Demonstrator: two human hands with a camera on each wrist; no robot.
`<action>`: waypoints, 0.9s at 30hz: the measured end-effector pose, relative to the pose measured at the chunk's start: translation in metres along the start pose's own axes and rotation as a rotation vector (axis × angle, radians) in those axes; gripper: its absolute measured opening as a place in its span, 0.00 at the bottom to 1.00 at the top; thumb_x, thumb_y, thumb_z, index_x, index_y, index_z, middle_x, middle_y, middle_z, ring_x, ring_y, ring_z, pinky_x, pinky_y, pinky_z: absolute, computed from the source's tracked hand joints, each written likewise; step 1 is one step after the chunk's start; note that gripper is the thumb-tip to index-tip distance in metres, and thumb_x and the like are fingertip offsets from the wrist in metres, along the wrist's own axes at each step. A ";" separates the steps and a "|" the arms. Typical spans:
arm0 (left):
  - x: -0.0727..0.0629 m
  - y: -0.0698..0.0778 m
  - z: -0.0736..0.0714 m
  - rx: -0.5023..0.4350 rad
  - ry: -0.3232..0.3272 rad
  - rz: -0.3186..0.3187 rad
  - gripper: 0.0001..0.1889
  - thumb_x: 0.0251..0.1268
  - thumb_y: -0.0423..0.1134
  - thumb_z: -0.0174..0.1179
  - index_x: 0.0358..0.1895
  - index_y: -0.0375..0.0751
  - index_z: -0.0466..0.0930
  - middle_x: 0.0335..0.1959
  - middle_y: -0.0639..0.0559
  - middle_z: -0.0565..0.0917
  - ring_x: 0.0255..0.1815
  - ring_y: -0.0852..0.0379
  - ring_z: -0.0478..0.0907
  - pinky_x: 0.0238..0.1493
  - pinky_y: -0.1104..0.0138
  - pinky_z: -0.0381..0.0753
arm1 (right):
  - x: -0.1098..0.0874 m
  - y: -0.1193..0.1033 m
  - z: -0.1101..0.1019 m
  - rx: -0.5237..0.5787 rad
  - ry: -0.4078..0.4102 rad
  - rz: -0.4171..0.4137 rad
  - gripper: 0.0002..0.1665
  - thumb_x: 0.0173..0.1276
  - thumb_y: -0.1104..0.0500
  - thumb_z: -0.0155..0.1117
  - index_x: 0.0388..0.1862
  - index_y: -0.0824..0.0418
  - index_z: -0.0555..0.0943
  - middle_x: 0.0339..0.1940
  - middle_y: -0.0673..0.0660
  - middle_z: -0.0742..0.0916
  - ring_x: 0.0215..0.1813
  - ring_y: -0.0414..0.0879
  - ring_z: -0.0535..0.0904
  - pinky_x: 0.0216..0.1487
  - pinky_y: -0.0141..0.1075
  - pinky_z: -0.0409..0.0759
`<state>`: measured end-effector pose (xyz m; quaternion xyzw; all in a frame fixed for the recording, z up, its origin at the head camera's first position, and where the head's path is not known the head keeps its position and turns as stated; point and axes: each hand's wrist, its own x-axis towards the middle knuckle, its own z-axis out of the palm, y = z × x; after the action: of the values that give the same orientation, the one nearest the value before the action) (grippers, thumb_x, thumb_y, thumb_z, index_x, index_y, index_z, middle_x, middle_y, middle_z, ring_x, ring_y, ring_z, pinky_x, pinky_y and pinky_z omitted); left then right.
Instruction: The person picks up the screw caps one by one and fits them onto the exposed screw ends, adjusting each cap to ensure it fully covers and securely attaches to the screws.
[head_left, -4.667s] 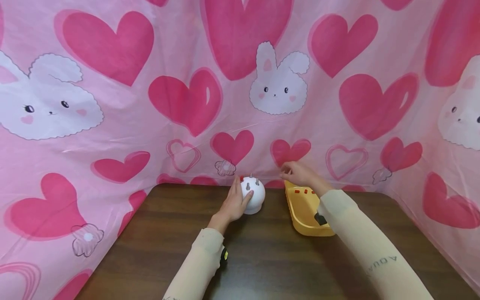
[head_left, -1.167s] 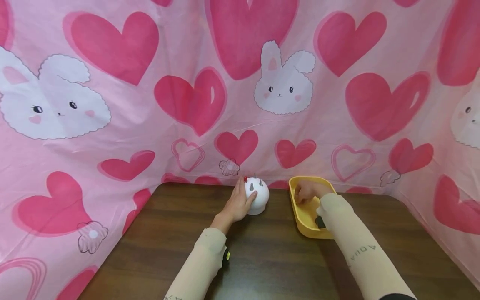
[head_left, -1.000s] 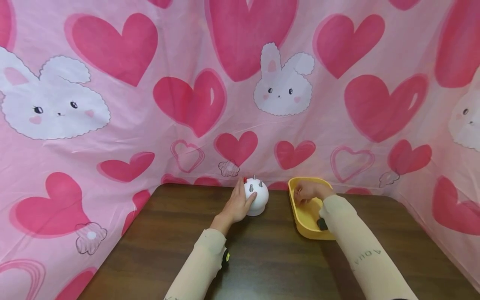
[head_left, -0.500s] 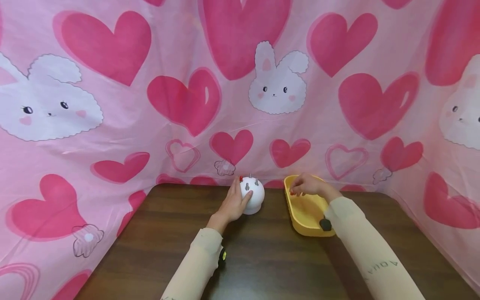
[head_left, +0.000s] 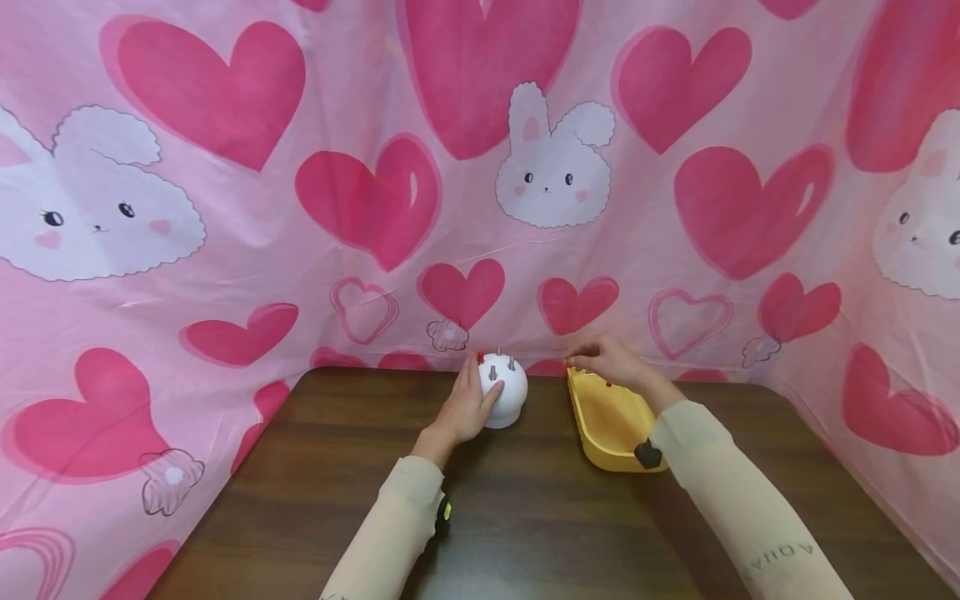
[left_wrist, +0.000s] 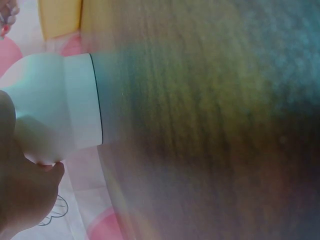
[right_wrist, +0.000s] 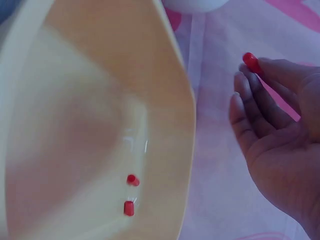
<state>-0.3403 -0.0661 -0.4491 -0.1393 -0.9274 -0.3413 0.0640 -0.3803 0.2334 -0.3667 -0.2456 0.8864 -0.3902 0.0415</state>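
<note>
A white ball-shaped piece (head_left: 512, 396) on a short round base stands near the table's far edge. Several threaded metal posts (head_left: 492, 372) stick up from its top, and one at the left carries a red cap (head_left: 481, 357). My left hand (head_left: 465, 408) holds the ball from the left, thumb across its front and fingers along its side. Over the far left rim of the yellow tray (head_left: 617, 461), my right hand (head_left: 613, 363) pinches a small red cap (right_wrist: 251, 62) between thumb and forefinger. Its other fingers are half bent.
Two more red caps, one lying (right_wrist: 129, 208) and one beside it (right_wrist: 132, 180), are in the tray. The dark wooden table (head_left: 525, 508) ends at a pink cloth (head_left: 645, 233) with hearts and rabbits.
My right hand reached down into the tray, took hold of a red cap and has lifted it up to the tray's far left rim. The left hand stays on the ball-shaped piece.
</note>
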 end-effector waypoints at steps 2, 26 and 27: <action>0.000 0.000 0.000 0.002 0.000 -0.002 0.47 0.79 0.61 0.46 0.82 0.32 0.37 0.84 0.35 0.44 0.84 0.41 0.44 0.80 0.50 0.52 | 0.001 -0.005 0.002 -0.004 0.031 -0.019 0.13 0.77 0.60 0.62 0.53 0.65 0.87 0.45 0.67 0.89 0.47 0.64 0.82 0.32 0.35 0.81; 0.000 0.002 -0.002 -0.016 0.005 0.007 0.47 0.78 0.59 0.49 0.82 0.32 0.37 0.83 0.35 0.45 0.83 0.38 0.47 0.78 0.46 0.55 | 0.023 -0.069 0.026 0.013 0.227 -0.104 0.11 0.70 0.57 0.71 0.49 0.56 0.88 0.43 0.53 0.90 0.45 0.49 0.86 0.48 0.42 0.87; 0.000 0.002 -0.002 -0.017 0.004 0.005 0.47 0.78 0.59 0.49 0.82 0.32 0.37 0.83 0.35 0.45 0.83 0.39 0.47 0.78 0.46 0.55 | 0.024 -0.070 0.027 0.020 0.228 -0.099 0.11 0.70 0.57 0.72 0.49 0.56 0.89 0.43 0.53 0.90 0.45 0.49 0.86 0.49 0.42 0.87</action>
<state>-0.3394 -0.0658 -0.4467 -0.1417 -0.9239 -0.3492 0.0654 -0.3662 0.1636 -0.3327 -0.2426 0.8683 -0.4258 -0.0766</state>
